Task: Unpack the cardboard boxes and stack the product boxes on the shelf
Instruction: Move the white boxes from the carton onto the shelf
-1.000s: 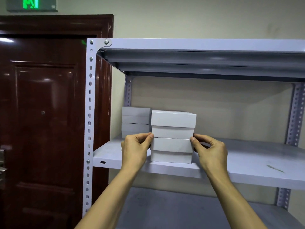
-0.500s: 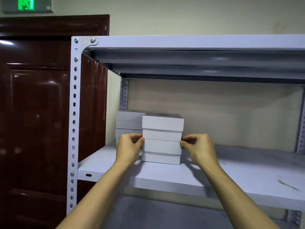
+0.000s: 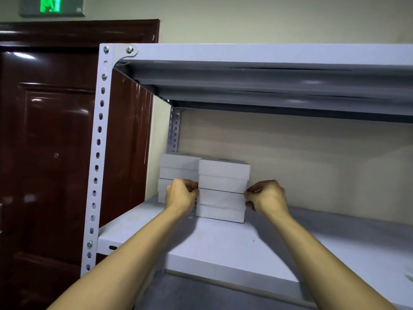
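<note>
A: Entry, head view. Where are the product boxes?

B: Front stack (image 3: 222,190) of white boxes, four layers by the seams, stands on the grey shelf (image 3: 234,247), towards its left end. A second white stack (image 3: 177,170) sits behind and to the left, near the back corner post (image 3: 173,130). The two stacks look to be touching or nearly so; cannot tell which.

A: Hands?

B: Left hand (image 3: 181,194) at the left side of the front stack, right hand (image 3: 267,195) at its right side, both level with the third layer down. Fingers on each hand curled, tips pinching the stack's side edges. Both forearms reach in from below.

A: Is the stack lifted?

B: Bottom layer appears to rest on the shelf; no gap visible.

A: Surroundings?

B: Front post (image 3: 98,153) with a row of holes, upper shelf (image 3: 268,54) overhead, dark red door (image 3: 49,142) on the left, green exit sign (image 3: 51,4) above it.
</note>
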